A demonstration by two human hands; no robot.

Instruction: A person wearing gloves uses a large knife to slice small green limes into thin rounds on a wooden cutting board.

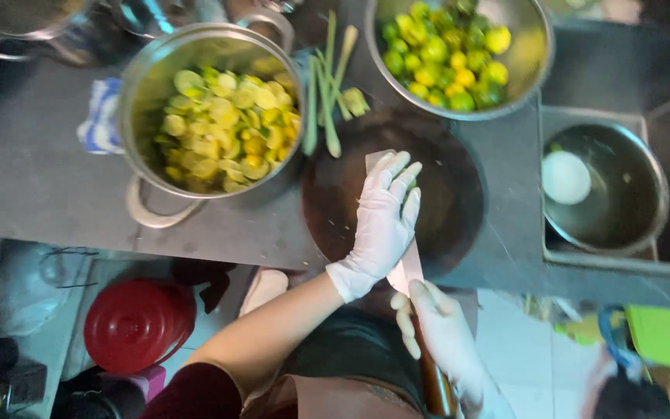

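- Cleaver (405, 268): long axis runs from the body out over the round board (459, 194)
- Right hand (443, 341): wrapped round the handle, apparently
- Left hand (385, 221): flat, fingers spread on the blade

The left hand (382, 221) covers most of the knife blade (402, 268). The upper bowl of limes (450, 56) is cut off by the top edge.

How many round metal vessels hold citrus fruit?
2: a handled steel pot of cut halves at upper left, a steel bowl of whole green-yellow fruit at upper right. Others may sit beyond the frame.
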